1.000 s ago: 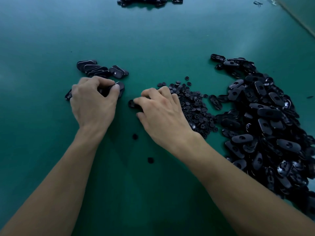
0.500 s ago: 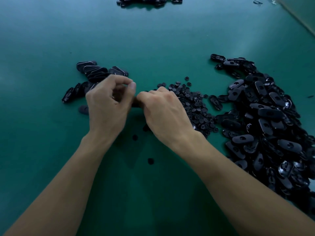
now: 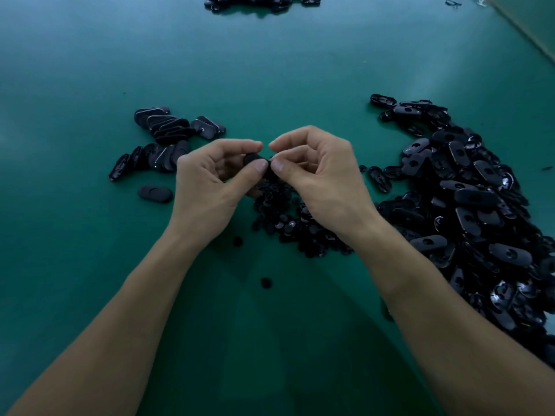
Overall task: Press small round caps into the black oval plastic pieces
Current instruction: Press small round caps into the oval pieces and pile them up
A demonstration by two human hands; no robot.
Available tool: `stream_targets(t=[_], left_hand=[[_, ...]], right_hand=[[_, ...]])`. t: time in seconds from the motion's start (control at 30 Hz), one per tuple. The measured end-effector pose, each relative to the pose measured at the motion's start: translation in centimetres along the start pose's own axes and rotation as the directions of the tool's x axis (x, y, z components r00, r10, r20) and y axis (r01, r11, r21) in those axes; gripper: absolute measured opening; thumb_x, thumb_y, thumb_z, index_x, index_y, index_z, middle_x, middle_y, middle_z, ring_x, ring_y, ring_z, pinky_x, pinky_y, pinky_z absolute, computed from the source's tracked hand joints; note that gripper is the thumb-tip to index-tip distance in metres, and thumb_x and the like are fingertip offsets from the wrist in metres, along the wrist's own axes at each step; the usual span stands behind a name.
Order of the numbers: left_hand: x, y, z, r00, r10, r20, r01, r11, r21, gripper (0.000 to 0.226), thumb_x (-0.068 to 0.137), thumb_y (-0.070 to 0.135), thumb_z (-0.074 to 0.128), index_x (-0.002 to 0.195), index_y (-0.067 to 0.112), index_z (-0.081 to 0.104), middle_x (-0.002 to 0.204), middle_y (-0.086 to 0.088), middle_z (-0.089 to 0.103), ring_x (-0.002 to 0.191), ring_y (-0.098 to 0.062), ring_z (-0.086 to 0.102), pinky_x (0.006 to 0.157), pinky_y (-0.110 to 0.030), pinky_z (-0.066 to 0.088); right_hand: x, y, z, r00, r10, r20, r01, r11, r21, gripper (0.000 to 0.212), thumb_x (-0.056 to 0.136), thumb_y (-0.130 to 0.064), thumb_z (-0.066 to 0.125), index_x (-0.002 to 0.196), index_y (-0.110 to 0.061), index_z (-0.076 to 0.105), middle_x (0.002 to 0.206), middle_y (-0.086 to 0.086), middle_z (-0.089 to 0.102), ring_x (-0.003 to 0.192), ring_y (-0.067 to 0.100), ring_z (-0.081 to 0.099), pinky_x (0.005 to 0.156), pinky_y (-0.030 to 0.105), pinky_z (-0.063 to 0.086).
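Note:
Both hands are raised above the green table, fingertips meeting. My left hand (image 3: 210, 187) and my right hand (image 3: 321, 175) together pinch one black oval piece (image 3: 253, 160) between thumbs and forefingers. Whether a cap is in it is hidden by the fingers. Below the hands lies a heap of small round caps (image 3: 288, 217). A large pile of loose oval pieces (image 3: 468, 199) fills the right side. A smaller group of oval pieces (image 3: 168, 130), some stacked on edge, lies to the left.
A single oval piece (image 3: 155, 194) lies flat left of my left wrist. Two stray caps (image 3: 238, 241) (image 3: 266, 283) sit on the green mat (image 3: 90, 265) between my forearms. Another dark pile (image 3: 261, 3) is at the far edge.
Both hands lifted off the mat and came together at centre. The left hand left the stacked pieces and now shares the grip on the oval piece with the right hand.

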State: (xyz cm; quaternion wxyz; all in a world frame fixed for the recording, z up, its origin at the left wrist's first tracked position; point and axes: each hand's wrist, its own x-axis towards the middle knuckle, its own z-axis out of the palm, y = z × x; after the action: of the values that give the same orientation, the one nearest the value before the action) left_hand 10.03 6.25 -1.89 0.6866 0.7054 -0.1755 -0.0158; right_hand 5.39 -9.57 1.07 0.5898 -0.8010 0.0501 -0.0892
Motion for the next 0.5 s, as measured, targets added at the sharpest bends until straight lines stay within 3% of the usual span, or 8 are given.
stream_targets(t=[0.13, 0.27, 0.37, 0.5], left_hand=[[0.0, 0.0, 0.0, 0.999, -0.047, 0.015, 0.048, 0.998, -0.051, 0.019, 0.086, 0.002, 0.074, 0.100, 0.014, 0.071, 0.076, 0.002, 0.075, 0.067, -0.011, 0.071, 0.066, -0.026, 0.060], [0.0, 0.1, 0.1, 0.995, -0.094, -0.015, 0.091, 0.987, -0.136, 0.015, 0.086, -0.004, 0.072, 0.093, 0.009, 0.069, 0.075, -0.001, 0.075, 0.066, -0.015, 0.072, 0.065, -0.025, 0.059], [0.0, 0.2, 0.1, 0.992, -0.113, -0.057, 0.101, 0.978, -0.182, 0.014, 0.084, -0.003, 0.074, 0.091, 0.007, 0.068, 0.075, -0.003, 0.074, 0.069, -0.019, 0.073, 0.066, -0.024, 0.059], [0.0, 0.3, 0.1, 0.986, -0.124, -0.107, 0.101, 0.975, -0.196, 0.011, 0.083, 0.000, 0.076, 0.091, 0.007, 0.071, 0.071, -0.003, 0.074, 0.065, -0.017, 0.072, 0.063, -0.023, 0.057]], right_hand=[[0.1, 0.1, -0.3, 0.998, -0.018, -0.052, 0.016, 0.999, -0.031, 0.025, 0.085, -0.008, 0.074, 0.088, -0.032, 0.068, 0.085, -0.005, 0.073, 0.084, 0.010, 0.071, 0.084, 0.036, 0.059], [0.5, 0.1, -1.0, 0.995, -0.024, -0.094, 0.017, 0.998, -0.069, 0.022, 0.085, -0.006, 0.074, 0.090, -0.027, 0.070, 0.086, -0.008, 0.072, 0.083, 0.005, 0.071, 0.084, 0.027, 0.059], [0.3, 0.2, -1.7, 0.997, -0.055, -0.054, 0.034, 0.941, -0.336, 0.015, 0.087, -0.013, 0.074, 0.099, -0.022, 0.074, 0.084, -0.015, 0.069, 0.081, -0.003, 0.066, 0.081, 0.013, 0.053], [-0.2, 0.3, -2.3, 0.996, -0.022, 0.091, 0.074, 0.782, -0.618, 0.022, 0.087, -0.033, 0.075, 0.107, -0.024, 0.074, 0.088, -0.010, 0.065, 0.086, 0.007, 0.059, 0.085, 0.028, 0.052]])
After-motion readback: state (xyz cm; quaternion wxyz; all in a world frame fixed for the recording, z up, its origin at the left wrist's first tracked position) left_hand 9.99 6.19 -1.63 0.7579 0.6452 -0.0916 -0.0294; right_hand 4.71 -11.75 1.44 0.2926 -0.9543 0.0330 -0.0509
